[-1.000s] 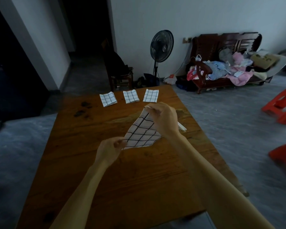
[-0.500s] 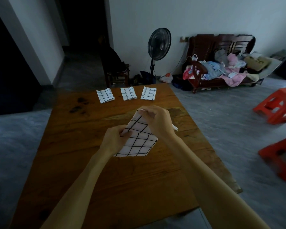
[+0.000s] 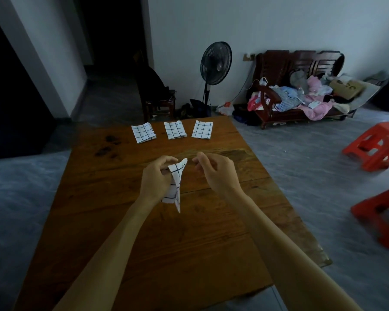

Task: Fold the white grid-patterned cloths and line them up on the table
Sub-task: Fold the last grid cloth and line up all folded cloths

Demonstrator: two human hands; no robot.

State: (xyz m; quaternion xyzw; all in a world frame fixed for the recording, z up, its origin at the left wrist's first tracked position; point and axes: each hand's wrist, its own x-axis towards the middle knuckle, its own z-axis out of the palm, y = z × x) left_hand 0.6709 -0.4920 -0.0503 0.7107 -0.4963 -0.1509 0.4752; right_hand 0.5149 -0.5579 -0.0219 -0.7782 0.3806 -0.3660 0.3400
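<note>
head view: the left hand (image 3: pixel 157 179) holds a white grid-patterned cloth (image 3: pixel 175 183) above the middle of the wooden table (image 3: pixel 202 239); its fingers (image 3: pixel 166 160) are curled and clamped on the upper part of the cloth, and the rest hangs down in a narrow bunch. the right hand (image 3: pixel 217 173) is just beside the cloth, apart from it, fingers loosely curled and holding nothing. three folded cloths lie in a row near the far table edge: left folded cloth (image 3: pixel 143 132), middle folded cloth (image 3: pixel 175 130), right folded cloth (image 3: pixel 202 129), each apart from its neighbour.
</note>
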